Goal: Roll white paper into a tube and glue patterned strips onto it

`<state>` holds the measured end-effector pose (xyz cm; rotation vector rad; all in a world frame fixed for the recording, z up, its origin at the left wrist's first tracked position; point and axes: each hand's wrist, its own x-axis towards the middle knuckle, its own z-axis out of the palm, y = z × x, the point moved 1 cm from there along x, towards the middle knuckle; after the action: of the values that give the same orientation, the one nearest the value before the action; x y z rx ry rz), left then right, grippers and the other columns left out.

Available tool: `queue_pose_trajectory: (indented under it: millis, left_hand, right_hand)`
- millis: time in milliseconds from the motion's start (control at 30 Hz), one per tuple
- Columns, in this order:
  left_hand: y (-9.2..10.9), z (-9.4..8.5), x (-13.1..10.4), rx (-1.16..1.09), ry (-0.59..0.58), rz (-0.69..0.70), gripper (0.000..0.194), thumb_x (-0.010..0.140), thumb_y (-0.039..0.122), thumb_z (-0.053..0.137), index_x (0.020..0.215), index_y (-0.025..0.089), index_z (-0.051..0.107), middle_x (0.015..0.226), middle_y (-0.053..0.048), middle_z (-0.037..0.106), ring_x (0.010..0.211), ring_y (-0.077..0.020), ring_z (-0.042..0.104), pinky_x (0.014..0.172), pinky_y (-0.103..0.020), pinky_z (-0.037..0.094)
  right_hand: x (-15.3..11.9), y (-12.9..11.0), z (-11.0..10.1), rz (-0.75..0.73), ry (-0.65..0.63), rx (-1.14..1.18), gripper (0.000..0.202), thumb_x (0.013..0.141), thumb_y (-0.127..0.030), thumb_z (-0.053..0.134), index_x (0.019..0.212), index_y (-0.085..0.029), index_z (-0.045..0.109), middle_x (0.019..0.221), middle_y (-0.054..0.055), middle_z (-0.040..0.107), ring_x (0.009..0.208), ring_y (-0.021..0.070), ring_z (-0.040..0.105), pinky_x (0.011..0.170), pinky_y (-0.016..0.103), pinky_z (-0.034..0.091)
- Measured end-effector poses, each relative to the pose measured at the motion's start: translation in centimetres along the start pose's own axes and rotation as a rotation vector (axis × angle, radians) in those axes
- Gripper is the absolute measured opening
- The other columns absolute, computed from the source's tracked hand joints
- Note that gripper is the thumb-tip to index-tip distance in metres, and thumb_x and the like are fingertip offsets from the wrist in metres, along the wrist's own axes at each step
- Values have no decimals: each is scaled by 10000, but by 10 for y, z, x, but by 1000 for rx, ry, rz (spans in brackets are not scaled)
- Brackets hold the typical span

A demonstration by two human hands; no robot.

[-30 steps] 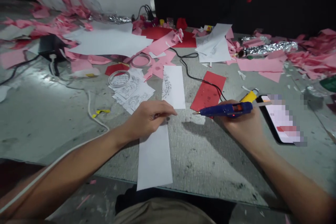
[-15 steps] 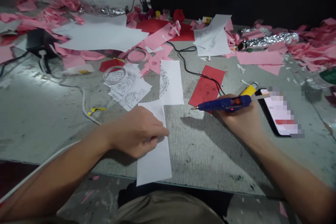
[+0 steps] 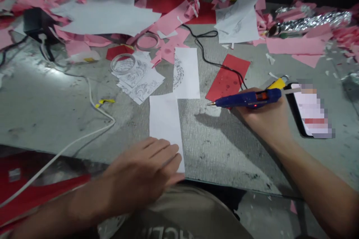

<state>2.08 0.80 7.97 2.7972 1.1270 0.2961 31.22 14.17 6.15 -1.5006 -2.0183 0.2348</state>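
My right hand [image 3: 266, 119] is wrapped round a blue hot glue gun [image 3: 246, 99], its metal nozzle pointing left above the table. A white glue stick [image 3: 291, 90] sticks out of its back end. At the table's front edge my left hand [image 3: 154, 164] grips the near end of a blank white paper strip [image 3: 164, 115], fingers on top and thumb by the edge. The strip's far end meets a second white paper [image 3: 189, 74] with a dark printed pattern along its left side. A red paper rectangle [image 3: 224, 82] lies just beyond the nozzle.
Patterned paper cutouts [image 3: 143, 86] lie under a tape roll [image 3: 123, 63]. A phone [image 3: 311, 110] rests right of my right hand. The glue gun's black cord [image 3: 204, 54] runs toward the back. A white cable [image 3: 92, 130] crosses the left side. Pink scraps [image 3: 297, 43] litter the back.
My left hand has slid down the white strip toward me, from its middle to its near end. The view has tilted downward. My right hand still holds the glue gun.
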Motion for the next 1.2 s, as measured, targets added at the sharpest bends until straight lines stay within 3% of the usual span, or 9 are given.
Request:
queue_pose_trajectory:
  millis: [133, 333, 433, 567, 767, 967, 1200]
  left_hand:
    - [25, 25, -26, -72, 90, -166, 321, 1063, 341, 633, 1284, 112, 676, 1326, -151, 721, 1166, -323, 687, 970, -507, 569]
    - [26, 43, -52, -294, 287, -271, 202, 1032, 173, 676, 1233, 182, 696, 1345, -87, 735, 1323, -251, 649, 1148, -441, 538]
    - [20, 43, -52, -377, 424, -324, 202, 1024, 83, 636, 1171, 195, 719, 1272, -76, 749, 1250, -209, 685, 1115, -380, 553]
    - [9, 39, -41, -478, 576, -490, 173, 979, 56, 670, 991, 213, 741, 1032, -34, 733, 957, -148, 708, 866, -273, 573]
    - [-7, 35, -28, -815, 495, -627, 114, 898, 176, 809, 833, 225, 729, 875, 24, 701, 622, -71, 556, 567, -196, 450]
    - [-14, 36, -28, -1010, 448, -712, 152, 852, 224, 829, 755, 207, 712, 800, 13, 685, 681, -104, 612, 595, -196, 476]
    - [-12, 39, -27, -988, 447, -777, 175, 890, 300, 775, 760, 202, 710, 798, 4, 717, 703, -111, 636, 629, -194, 506]
  right_hand:
    - [-3, -1, 0, -19, -36, 13, 117, 850, -269, 703, 840, -183, 781, 760, 55, 806, 755, 252, 796, 696, 331, 542]
    - [-3, 1, -1, -44, -51, 17, 159, 876, -318, 692, 914, -200, 791, 764, 57, 813, 753, 281, 801, 687, 366, 574]
    - [-4, 1, 0, -49, -61, 43, 142, 873, -312, 695, 916, -207, 781, 775, 53, 815, 732, 272, 797, 667, 355, 577]
    - [-4, 0, 0, -39, -62, 56, 150, 875, -336, 703, 912, -211, 778, 795, 53, 823, 720, 274, 799, 671, 366, 583]
    - [-5, 0, 0, -3, -65, 78, 156, 854, -345, 736, 922, -214, 785, 821, 61, 829, 776, 298, 813, 726, 390, 615]
    - [-11, 4, 7, 13, -107, 167, 197, 821, -308, 794, 998, -222, 790, 832, 45, 830, 751, 282, 808, 715, 371, 638]
    - [-13, -9, 7, -32, -127, 185, 165, 838, -307, 730, 970, -218, 772, 810, 49, 818, 685, 251, 780, 652, 344, 613]
